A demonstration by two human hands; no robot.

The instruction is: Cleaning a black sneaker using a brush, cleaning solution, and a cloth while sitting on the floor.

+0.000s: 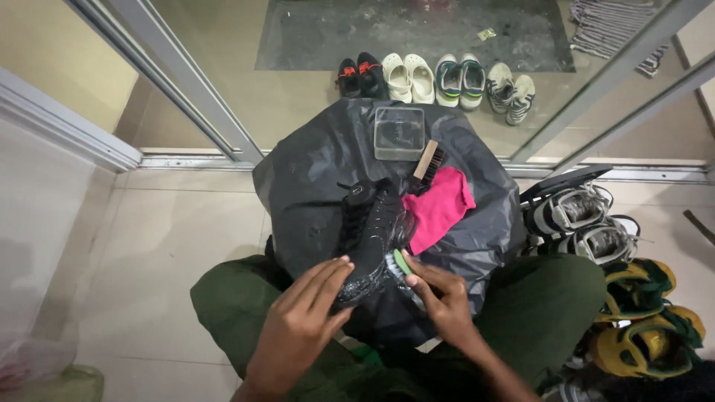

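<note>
A black sneaker (372, 231) lies on a black plastic bag (313, 179) spread over something in front of me. My left hand (302, 324) grips the shoe's near end. My right hand (439, 294) holds a small green-handled brush (398, 264) with white bristles against the shoe's right side. A pink cloth (439, 205) lies just right of the shoe. A wooden-backed brush (427, 165) and a clear plastic box (398, 132) rest at the far edge of the bag. My legs in dark green trousers frame the bag.
Several pairs of shoes (436, 78) line up behind a glass sliding door (223, 74). Grey-white sneakers (585, 223) and yellow-green shoes (644, 313) sit on the tile floor at my right. A wall (37, 223) stands at left.
</note>
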